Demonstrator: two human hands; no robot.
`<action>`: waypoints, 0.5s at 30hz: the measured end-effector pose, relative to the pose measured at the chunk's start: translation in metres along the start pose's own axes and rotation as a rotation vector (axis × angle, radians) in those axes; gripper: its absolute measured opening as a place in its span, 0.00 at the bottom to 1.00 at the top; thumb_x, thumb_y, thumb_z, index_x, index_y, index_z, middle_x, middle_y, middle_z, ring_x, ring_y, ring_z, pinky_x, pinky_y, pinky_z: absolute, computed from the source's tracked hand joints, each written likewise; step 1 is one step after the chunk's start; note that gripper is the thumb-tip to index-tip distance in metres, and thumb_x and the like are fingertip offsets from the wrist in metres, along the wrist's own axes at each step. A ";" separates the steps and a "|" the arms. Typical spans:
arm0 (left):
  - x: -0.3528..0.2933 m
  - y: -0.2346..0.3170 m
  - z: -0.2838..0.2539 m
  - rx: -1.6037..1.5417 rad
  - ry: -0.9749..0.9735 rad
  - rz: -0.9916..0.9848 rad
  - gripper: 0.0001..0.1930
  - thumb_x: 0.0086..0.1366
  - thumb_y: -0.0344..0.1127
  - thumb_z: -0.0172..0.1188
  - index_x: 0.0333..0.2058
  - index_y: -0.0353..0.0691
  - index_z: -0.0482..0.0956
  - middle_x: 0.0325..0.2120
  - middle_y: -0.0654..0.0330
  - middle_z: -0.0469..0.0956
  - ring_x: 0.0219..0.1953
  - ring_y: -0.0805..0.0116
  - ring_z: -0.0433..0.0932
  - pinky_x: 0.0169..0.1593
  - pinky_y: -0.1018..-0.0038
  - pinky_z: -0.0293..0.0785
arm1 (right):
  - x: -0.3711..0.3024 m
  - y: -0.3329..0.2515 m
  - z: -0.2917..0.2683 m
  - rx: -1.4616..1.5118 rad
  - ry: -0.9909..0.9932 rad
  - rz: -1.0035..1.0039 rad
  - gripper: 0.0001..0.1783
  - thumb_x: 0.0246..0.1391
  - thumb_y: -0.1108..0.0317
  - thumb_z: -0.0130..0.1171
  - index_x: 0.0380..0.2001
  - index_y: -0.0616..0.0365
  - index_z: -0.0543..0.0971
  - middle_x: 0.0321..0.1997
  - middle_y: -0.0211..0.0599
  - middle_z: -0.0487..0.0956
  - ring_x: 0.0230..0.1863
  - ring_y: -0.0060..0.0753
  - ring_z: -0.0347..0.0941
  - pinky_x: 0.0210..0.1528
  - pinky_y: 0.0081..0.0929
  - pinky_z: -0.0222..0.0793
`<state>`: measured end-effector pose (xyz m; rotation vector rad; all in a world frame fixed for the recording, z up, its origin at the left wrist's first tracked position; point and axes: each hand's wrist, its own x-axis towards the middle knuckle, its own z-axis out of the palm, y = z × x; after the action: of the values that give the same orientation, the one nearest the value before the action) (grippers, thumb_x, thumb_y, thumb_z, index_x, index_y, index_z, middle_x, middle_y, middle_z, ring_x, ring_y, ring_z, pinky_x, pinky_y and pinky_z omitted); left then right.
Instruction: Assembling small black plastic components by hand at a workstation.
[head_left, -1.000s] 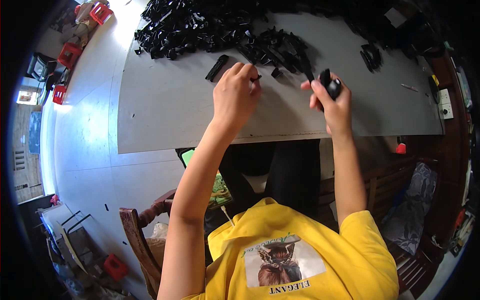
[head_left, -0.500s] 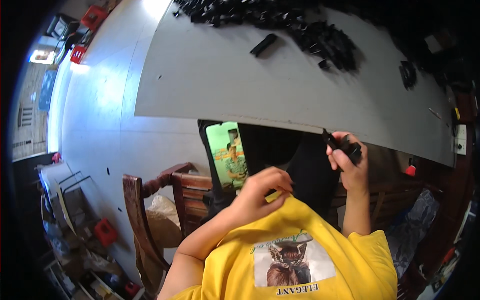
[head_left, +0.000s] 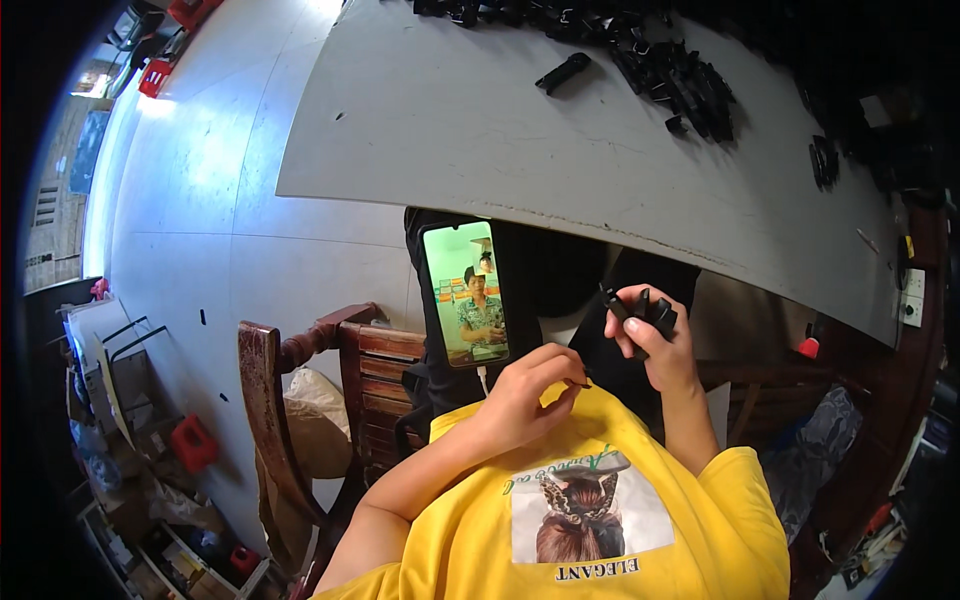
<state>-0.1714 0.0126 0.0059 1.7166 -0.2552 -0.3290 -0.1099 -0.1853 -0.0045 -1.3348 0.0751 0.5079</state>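
Note:
My right hand [head_left: 662, 352] is closed around a few small black plastic pieces [head_left: 640, 315]. Their ends stick out between the thumb and fingers, below the table's near edge. To its left, my left hand [head_left: 527, 398] is held in front of the yellow shirt [head_left: 470, 520], thumb and fingertips drawn together. A tiny dark bit shows at those fingertips, too small to name. A phone [head_left: 468, 295] with a lit screen lies on my lap, just beyond my left hand, a white cable at its lower end.
On the grey table [head_left: 500, 150], a heap of black plastic parts [head_left: 690, 90] spreads along the far side. One loose black part [head_left: 564, 73] lies apart from it. A wooden chair [head_left: 262, 410] stands at left, and a red container [head_left: 193, 443] is on the floor.
My right hand has come down and left, away from the table edge and closer to my left hand, still holding the black pieces. My left hand has hardly moved. The view has shifted slightly.

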 end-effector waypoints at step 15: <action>0.005 0.003 -0.019 -0.048 0.173 0.100 0.11 0.52 0.10 0.56 0.34 0.28 0.75 0.42 0.51 0.73 0.44 0.69 0.77 0.47 0.78 0.76 | -0.014 -0.021 0.003 -0.582 -0.064 -0.512 0.13 0.45 0.75 0.62 0.37 0.62 0.78 0.26 0.35 0.76 0.23 0.24 0.69 0.24 0.20 0.63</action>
<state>-0.1597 0.0281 0.0117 1.6671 -0.2039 -0.1108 -0.1145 -0.1899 0.0199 -1.8237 -0.4912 0.1311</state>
